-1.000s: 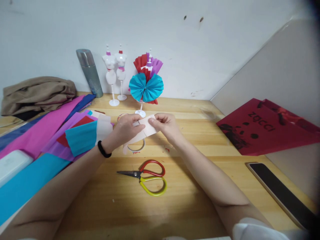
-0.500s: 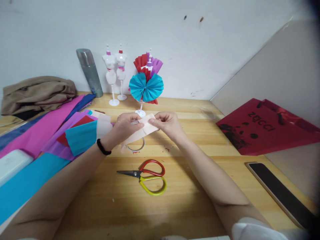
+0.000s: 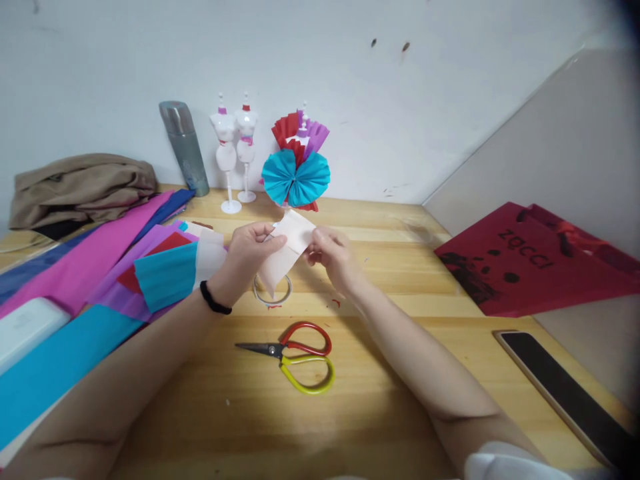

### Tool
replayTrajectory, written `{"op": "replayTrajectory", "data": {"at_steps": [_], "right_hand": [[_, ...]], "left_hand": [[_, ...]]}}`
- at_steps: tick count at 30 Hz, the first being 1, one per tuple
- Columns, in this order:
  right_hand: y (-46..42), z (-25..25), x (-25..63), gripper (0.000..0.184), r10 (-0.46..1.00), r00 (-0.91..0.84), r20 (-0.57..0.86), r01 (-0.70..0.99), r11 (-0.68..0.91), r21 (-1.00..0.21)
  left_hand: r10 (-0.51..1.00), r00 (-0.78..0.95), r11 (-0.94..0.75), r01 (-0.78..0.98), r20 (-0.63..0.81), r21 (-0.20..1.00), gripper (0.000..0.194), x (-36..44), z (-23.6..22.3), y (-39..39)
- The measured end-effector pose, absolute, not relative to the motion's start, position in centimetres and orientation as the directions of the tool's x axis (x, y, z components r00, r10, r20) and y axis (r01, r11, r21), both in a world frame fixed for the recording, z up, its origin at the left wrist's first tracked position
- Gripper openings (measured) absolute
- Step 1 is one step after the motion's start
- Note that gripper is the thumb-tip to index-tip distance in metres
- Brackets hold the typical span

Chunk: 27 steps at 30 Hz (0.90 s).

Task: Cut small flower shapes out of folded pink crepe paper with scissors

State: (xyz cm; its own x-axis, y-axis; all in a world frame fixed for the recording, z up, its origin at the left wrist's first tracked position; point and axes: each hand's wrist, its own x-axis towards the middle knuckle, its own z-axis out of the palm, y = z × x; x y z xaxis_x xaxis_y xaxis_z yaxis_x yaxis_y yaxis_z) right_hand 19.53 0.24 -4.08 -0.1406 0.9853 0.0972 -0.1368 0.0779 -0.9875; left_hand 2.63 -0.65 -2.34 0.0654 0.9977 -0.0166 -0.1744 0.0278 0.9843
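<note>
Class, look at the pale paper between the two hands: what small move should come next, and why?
Perhaps the right hand should smooth the pale paper along the line crossing it: that line looks like a fold, the left hand steadies the sheet with its thumb, and the right is at its edge.

Three mannequins, one pair of scissors
</note>
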Motion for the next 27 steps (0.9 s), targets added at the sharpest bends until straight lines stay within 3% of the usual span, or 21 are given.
{"op": "replayTrajectory", "data": {"at_steps": [4,9,16,27], "right_hand": [[-0.4,-4.6,18.4,0.034,0.99,-0.1,0.102,-0.085,0.093,-0.992],[-0.1,-3.9,18.9,0.025,0.987,-0.085,0.138,-0.046,0.135,-0.99],[0.0,-3.1,19.6,0.026,0.971,-0.165,0.171,-0.07,0.161,-0.984],[0.4,-3.9,19.6,0.032,0.98,-0.148,0.13,-0.13,0.111,-0.985]], "left_hand": [[0.998,0.064,0.029,-0.197,-0.016,0.98,0.024,3.1,-2.6,-1.1],[0.982,0.182,0.093,-0.175,-0.06,0.98,0.022,2.5,-2.3,-0.8],[0.983,0.176,-0.033,-0.049,0.041,0.998,0.018,1.8,-1.9,-0.4],[0.975,0.217,-0.008,-0.21,0.055,0.978,0.027,1.8,-2.1,-0.4]]}}
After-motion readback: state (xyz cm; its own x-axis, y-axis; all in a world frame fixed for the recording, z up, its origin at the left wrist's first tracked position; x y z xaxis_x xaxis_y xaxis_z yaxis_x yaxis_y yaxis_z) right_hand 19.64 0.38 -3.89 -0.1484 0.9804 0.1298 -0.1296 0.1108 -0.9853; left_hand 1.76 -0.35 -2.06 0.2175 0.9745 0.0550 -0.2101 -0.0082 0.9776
